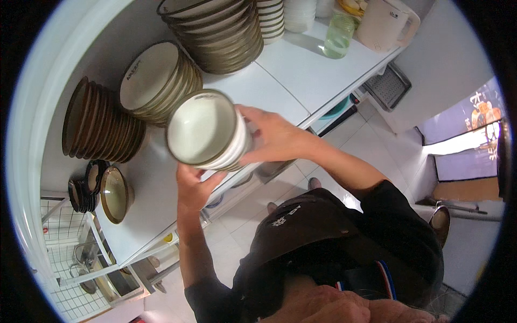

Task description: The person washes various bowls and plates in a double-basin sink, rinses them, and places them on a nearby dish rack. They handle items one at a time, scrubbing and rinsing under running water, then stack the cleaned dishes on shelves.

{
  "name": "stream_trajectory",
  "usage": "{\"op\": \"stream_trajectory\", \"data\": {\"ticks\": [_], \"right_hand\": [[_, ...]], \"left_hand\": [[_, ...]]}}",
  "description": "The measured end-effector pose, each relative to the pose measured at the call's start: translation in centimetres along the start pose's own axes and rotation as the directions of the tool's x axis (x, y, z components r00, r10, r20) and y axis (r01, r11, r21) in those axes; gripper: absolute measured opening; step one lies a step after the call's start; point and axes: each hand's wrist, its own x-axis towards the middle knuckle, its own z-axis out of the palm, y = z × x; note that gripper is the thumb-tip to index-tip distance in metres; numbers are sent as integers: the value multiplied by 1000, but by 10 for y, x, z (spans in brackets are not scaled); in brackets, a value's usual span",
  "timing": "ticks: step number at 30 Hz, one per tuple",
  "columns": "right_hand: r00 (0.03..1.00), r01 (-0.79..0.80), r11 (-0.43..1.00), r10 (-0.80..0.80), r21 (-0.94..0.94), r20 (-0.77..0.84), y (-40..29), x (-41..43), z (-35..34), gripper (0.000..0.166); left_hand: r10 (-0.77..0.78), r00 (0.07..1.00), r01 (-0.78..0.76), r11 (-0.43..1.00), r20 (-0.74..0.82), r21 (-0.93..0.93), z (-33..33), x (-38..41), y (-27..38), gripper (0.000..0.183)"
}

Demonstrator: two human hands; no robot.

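Note:
A short stack of white bowls with dark rims (202,129) is held between my two hands, tilted so that the top bowl's inside faces up at me. My right hand (274,133) grips the stack's right side near the base. Under the near rim, my left hand (198,183) supports it with fingers and thumb spread. The stack is over the white counter (153,189); whether it touches the surface cannot be told. Just behind it leans a stack of similar cream bowls (151,78), with dark writing inside the top one.
Brown bowls (103,121), large nested bowls (218,36) and small white bowls (299,16) line the wall. A single bowl (114,195) sits by small black dishes (83,194). At the right are a green glass jar (338,35) and a cream pitcher (383,26).

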Motion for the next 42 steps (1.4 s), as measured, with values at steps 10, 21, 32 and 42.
{"op": "stream_trajectory", "data": {"ticks": [10, 21, 32, 42], "right_hand": [[985, -158, 986, 154, -45, -82, 43, -23, -157, 99], [983, -138, 990, 139, 16, -121, 104, 2, -226, 103], [954, -8, 998, 26, 60, -299, 147, 9, -218, 70], [860, -108, 986, 27, -129, -510, 83, -49, -125, 21]], "left_hand": [[35, 997, -33, 999, 72, -26, 140, 122, 15, 105], [63, 998, -63, 997, 16, 35, 188, 198, 12, 111], [172, 969, -150, 979, -176, 136, 205, 212, 6, 95], [207, 937, -168, 973, -281, 157, 160, 83, -2, 29]]}}
